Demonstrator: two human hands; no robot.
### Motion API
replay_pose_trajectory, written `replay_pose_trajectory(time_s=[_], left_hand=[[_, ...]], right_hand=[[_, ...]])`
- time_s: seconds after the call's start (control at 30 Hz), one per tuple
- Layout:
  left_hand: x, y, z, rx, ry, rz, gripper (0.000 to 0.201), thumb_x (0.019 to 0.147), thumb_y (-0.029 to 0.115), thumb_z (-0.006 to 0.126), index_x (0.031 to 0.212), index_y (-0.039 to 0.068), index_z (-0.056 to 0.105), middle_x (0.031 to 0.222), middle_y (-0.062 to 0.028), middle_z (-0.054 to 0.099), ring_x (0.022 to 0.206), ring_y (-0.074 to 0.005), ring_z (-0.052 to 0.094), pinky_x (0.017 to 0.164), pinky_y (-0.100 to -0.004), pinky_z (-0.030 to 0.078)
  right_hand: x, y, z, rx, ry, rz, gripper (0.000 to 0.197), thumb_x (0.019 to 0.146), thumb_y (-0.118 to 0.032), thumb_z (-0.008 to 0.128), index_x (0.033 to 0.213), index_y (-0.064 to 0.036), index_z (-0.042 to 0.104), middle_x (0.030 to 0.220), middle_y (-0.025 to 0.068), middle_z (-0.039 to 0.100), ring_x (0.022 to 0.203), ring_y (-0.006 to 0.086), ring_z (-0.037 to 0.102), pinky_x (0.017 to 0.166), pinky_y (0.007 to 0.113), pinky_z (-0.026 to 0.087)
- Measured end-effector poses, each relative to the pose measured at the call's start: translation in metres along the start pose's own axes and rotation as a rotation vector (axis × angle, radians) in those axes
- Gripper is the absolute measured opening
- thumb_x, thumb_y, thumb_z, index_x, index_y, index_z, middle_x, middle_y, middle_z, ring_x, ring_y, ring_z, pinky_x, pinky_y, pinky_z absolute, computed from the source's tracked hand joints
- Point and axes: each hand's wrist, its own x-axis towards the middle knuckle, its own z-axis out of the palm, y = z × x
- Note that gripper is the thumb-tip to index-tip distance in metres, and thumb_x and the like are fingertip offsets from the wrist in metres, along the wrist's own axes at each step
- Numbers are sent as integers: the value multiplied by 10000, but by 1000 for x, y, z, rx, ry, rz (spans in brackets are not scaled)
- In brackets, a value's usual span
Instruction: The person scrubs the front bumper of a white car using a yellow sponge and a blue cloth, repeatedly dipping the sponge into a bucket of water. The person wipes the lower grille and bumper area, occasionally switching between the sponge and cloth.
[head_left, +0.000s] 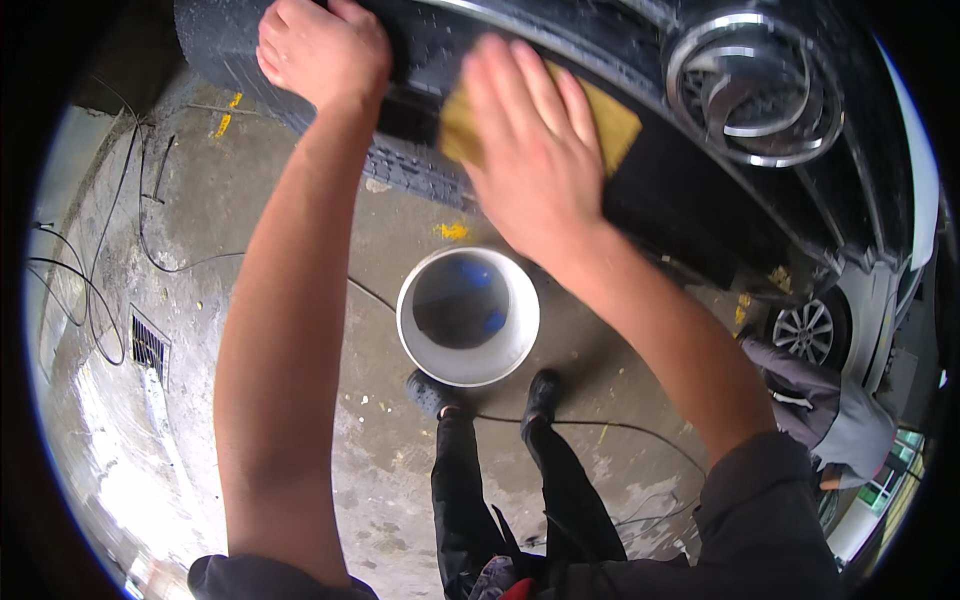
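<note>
Gry flr point(385, 480) below, R hand point(535, 165) on ylw cloth point(614, 122).

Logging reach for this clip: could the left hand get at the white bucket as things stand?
Probably yes, likely by bending down: the white bucket stands below with its mouth uncovered, and nothing visible blocks the left hand, which is at the dark car front.
</note>
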Motion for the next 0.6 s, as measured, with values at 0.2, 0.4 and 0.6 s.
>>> replay_pose_trajectory(time_s=[0.2,0.4,0.6], left_hand=[[-158,-27,-135,-687,-427,-432,126,1067,83,622,1156,-5,623,1133,-126,691,1064,-193,647,980,-334,515],[-506,-138,-140,-230,-1405,-717,315,961,145,709,1269,86,678,1216,-230,722,1138,-385,704,992,-460,558],[-597,-110,-13,103,-1585,-587,750,944,373,744,1608,313,401,1548,-217,531,1291,-437,629,1035,-516,550]], right_hand=[[-103,100,-30,-38,-103,-64,892,747,-217,865,1553,-67,511,1610,144,497,1504,355,452,1214,508,372],[-140,158,-42,-210,-144,-252,681,1082,-400,473,1643,-28,369,1697,211,377,1573,408,355,1253,542,255],[-145,164,-63,-256,-175,-240,797,1129,-504,339,1671,55,171,1727,311,191,1596,453,261,1293,529,197]])
